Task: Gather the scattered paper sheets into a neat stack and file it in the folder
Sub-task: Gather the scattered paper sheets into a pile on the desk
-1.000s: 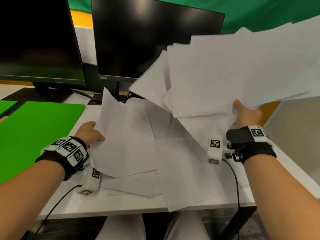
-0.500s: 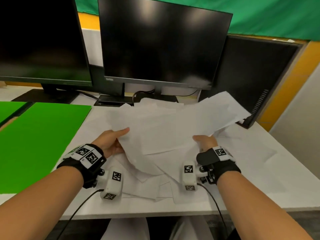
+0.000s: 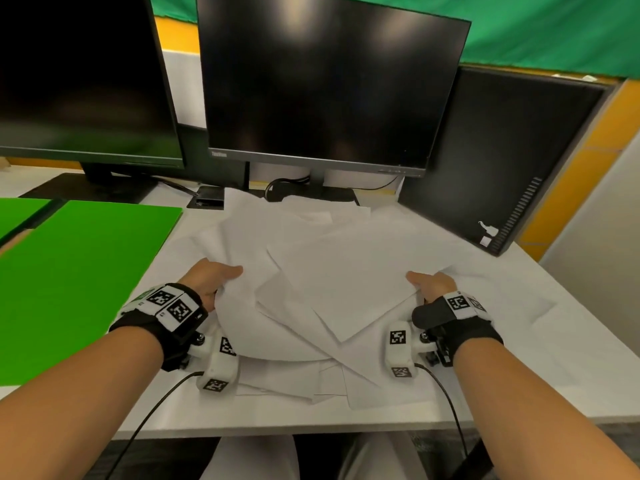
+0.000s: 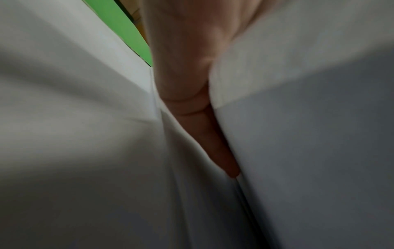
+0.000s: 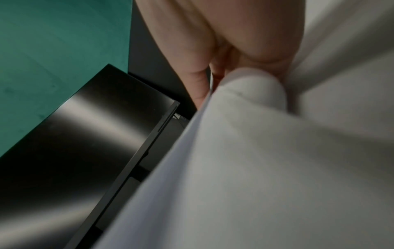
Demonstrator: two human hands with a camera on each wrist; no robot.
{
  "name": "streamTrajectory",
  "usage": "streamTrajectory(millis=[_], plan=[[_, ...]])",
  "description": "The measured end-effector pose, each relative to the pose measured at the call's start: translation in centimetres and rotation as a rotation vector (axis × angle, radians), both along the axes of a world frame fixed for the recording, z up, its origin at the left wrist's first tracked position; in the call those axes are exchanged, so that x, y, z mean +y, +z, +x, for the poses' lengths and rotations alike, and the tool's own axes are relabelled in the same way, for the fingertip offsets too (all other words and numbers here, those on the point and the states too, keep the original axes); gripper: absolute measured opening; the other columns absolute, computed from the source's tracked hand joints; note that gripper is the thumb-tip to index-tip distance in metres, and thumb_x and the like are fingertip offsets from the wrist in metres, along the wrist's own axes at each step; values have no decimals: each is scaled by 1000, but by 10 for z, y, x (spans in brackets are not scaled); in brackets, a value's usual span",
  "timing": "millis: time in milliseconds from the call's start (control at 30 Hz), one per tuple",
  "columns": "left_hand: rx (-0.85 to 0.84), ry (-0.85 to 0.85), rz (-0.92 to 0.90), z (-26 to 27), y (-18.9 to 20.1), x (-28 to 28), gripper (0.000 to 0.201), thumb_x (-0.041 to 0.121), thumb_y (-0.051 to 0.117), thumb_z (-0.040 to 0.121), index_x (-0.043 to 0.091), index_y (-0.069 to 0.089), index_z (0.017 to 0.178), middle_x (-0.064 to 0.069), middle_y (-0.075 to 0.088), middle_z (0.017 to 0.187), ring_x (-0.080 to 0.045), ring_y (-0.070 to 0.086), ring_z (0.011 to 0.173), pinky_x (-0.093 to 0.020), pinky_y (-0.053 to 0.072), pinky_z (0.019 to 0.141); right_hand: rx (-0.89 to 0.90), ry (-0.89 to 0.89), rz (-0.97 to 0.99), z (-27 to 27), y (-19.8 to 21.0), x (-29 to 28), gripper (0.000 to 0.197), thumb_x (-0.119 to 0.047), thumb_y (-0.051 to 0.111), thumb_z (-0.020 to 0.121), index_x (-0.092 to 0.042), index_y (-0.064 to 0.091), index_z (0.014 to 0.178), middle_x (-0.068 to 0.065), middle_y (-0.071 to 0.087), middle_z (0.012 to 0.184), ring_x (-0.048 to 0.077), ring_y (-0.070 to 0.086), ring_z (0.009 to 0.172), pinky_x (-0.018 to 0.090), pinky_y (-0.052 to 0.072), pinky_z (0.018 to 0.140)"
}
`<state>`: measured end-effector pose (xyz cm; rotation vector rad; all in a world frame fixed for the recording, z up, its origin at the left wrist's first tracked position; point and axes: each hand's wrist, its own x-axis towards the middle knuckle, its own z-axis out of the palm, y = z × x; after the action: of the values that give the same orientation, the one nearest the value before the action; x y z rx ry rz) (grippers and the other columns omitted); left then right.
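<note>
Both hands, left and right, pinch the messy sheets at the desk's front edge. Gathering is under way. Next, square the edges, then reach the folder.

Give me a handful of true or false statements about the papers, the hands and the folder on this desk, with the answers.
1. Both hands grip the paper pile. True: left hand and right hand hold opposite sides.
2. The sheets form a neat squared stack. False: they lie fanned at mixed angles.
3. The green folder lies left of the papers. True.
4. Papers already sit inside the folder. False: none lie on it.
5. The centre monitor shows a document. False: its screen is dark.
</note>
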<state>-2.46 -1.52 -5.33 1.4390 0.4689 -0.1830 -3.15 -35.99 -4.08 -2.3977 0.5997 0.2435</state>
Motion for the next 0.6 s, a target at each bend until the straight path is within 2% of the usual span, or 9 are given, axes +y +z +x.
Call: streamTrajectory(millis=[100, 167, 300, 333, 400, 433, 500, 533, 600], plan=[[-11, -11, 40, -3, 1, 3, 33, -4, 56, 87, -8, 54, 120, -20, 63, 98, -30, 61, 80, -44, 51, 78, -9, -22, -69, -3, 5, -7, 68, -31, 59, 79, -8, 35, 137, 17, 42, 140, 33, 37, 132, 31, 34, 107], [-20, 9, 56, -3, 1, 8, 31, -4, 58, 86, -6, 56, 117, -21, 63, 102, -29, 61, 77, -40, 51, 72, -1, -54, -121, -5, 8, -11, 54, -28, 57, 83, -7, 43, 130, 14, 48, 136, 30, 41, 130, 29, 34, 106], [24, 11, 156, 0, 0, 17, 30, 4, 70, 79, -6, 59, 105, -18, 67, 78, -27, 66, 54, -34, 55, 52, 43, 39, -150, -2, 9, -13, 51, -25, 50, 91, -8, 38, 138, 14, 46, 139, 29, 42, 130, 31, 33, 109], [44, -20, 163, 0, 2, 16, 29, 4, 72, 77, -6, 61, 101, -17, 69, 74, -28, 68, 54, -37, 57, 54, 63, 47, -117, 0, 10, -10, 52, -24, 49, 93, -7, 35, 141, 16, 44, 140, 30, 42, 131, 32, 34, 110], [80, -96, 162, 0, 3, 12, 31, 3, 74, 72, -4, 64, 100, -19, 73, 81, -33, 71, 74, -50, 58, 75, 6, 22, 3, 5, 5, -4, 51, -18, 49, 94, -2, 34, 140, 22, 45, 140, 35, 45, 128, 37, 39, 105], [84, -122, 154, -1, 4, 9, 33, 1, 74, 71, -3, 65, 103, -19, 74, 86, -35, 70, 81, -52, 56, 82, -54, 28, 75, 9, 3, 0, 52, -14, 52, 92, -1, 33, 139, 24, 46, 138, 37, 48, 125, 39, 43, 101], [63, -151, 126, -1, 6, 3, 35, -5, 70, 73, 0, 65, 107, -15, 75, 85, -31, 71, 79, -43, 57, 76, -83, 27, 183, 21, 1, 7, 56, -6, 56, 89, -2, 32, 140, 23, 47, 136, 37, 50, 123, 38, 45, 96], [44, -136, 98, -1, 7, 2, 35, -8, 67, 75, 0, 64, 109, -15, 74, 85, -30, 70, 78, -39, 55, 71, -67, 50, 173, 24, 2, 10, 56, -6, 57, 88, -1, 34, 139, 21, 48, 136, 35, 50, 124, 36, 43, 97], [10, -50, 13, -1, 7, 3, 33, -13, 58, 80, -2, 59, 111, -16, 67, 90, -30, 64, 78, -40, 52, 67, -51, 66, 102, 30, 1, 8, 52, -11, 58, 87, 3, 39, 133, 19, 50, 134, 33, 49, 123, 32, 40, 97]])
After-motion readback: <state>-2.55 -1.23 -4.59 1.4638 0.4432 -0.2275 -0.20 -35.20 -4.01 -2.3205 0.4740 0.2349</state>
